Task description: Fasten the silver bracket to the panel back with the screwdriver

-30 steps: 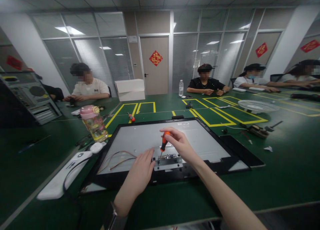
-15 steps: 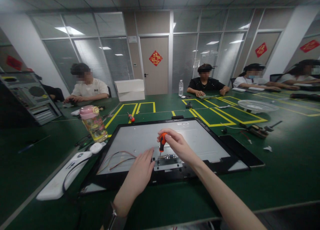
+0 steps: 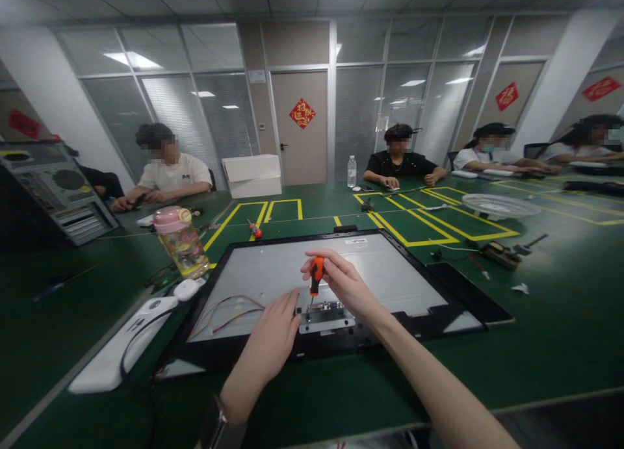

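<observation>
A monitor panel (image 3: pixel 390 267) with a black frame and grey metal back lies flat on the table before me. My right hand (image 3: pixel 344 283) grips an orange and black screwdriver (image 3: pixel 317 277), held nearly upright. Its tip reaches down to the left end of a metal bracket (image 3: pixel 327 319) with connectors, near the panel's front edge. Resting on the panel just left of that bracket is my left hand (image 3: pixel 273 325), fingers stretched out and lying flat. Thin cables (image 3: pixel 229 306) run across the panel and pass under or beside the left hand.
Left of the panel are a white power strip (image 3: pixel 121 345) and a pink-lidded bottle (image 3: pixel 180 241). A dark phone-like slab (image 3: pixel 470 293) lies at the right. Beyond stand a white box (image 3: pixel 252 176) and a computer case (image 3: pixel 58 189). Several people sit across the table.
The fingers of my right hand have shifted slightly around the screwdriver handle. The screwdriver tip stays at the same spot, and my left hand stays in place.
</observation>
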`<state>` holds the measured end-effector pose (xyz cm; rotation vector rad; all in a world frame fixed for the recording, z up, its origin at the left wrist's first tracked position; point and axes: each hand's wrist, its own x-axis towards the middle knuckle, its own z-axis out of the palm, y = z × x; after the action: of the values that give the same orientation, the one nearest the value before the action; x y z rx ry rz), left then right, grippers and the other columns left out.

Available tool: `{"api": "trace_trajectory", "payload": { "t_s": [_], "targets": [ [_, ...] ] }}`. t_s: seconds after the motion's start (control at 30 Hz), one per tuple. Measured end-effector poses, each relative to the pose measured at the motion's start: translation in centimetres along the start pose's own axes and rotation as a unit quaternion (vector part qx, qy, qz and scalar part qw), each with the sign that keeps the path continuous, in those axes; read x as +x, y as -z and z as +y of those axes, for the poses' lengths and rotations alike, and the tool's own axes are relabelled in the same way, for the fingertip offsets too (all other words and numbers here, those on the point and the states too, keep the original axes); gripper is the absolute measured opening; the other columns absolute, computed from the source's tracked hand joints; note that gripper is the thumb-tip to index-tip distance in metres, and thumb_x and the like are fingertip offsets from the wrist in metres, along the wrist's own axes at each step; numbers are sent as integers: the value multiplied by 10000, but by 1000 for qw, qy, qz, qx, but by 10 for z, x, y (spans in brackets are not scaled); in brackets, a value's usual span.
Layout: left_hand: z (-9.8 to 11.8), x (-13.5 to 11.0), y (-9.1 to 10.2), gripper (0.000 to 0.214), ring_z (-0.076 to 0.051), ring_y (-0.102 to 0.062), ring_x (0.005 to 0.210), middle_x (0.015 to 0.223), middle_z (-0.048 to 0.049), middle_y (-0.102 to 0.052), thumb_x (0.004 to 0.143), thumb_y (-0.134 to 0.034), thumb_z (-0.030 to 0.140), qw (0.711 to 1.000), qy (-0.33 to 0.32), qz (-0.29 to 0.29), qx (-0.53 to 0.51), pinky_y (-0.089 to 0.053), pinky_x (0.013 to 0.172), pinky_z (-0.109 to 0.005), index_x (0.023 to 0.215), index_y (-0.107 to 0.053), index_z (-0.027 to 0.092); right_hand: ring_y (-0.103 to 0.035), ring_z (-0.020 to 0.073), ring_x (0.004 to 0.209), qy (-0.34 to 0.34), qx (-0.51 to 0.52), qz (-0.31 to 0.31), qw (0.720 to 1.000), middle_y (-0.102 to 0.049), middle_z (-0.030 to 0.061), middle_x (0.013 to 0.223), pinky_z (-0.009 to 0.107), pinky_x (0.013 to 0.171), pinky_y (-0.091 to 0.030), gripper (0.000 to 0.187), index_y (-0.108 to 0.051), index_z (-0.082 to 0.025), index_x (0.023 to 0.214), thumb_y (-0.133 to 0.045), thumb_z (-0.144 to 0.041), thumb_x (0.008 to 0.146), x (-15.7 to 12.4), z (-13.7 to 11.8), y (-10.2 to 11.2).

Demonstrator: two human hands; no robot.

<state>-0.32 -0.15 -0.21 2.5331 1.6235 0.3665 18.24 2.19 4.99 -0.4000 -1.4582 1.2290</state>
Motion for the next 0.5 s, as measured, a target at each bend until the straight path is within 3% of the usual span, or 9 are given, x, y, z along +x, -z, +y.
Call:
{"api": "trace_trajectory", "payload": {
  "t_s": [0.1,0.2,0.4,0.5],
  "targets": [
    [-1,0,-1,488,-249,-418,1356,1474,-140,-430,970,-317,292,1000,-2,1,3,-308,1138,-468,1425,-382,127,-621,201,925,-1,11,12,1000,-653,61,977,368,853,-488,297,-630,-234,1101,-534,-455,928,0,0,-1],
    [-1,0,-2,491,-241,-413,1360,1482,-135,-420,970,-317,297,1000,-3,-1,5,-308,1140,-454,1426,-382,125,-607,185,930,8,-51,36,998,-621,35,997,332,836,-499,227,-650,-252,1039,-646,-387,857,0,-1,-1],
    [0,0,-1,496,-241,-415,1358,1483,-123,-421,968,-312,297,1000,-5,2,9,-317,1132,-455,1436,-370,143,-638,156,800,17,-189,28,981,-633,30,982,350,775,-546,381,-482,-262,1246,-584,-273,878,-1,-9,-2],
    [1,-1,1,490,-241,-423,1354,1479,-119,-427,969,-305,301,1000,-6,-4,13,-318,1133,-447,1429,-383,153,-661,151,744,37,-228,52,971,-646,35,996,337,707,-570,342,-469,-253,1201,-584,-261,879,-4,-12,-1]
  ]
}}
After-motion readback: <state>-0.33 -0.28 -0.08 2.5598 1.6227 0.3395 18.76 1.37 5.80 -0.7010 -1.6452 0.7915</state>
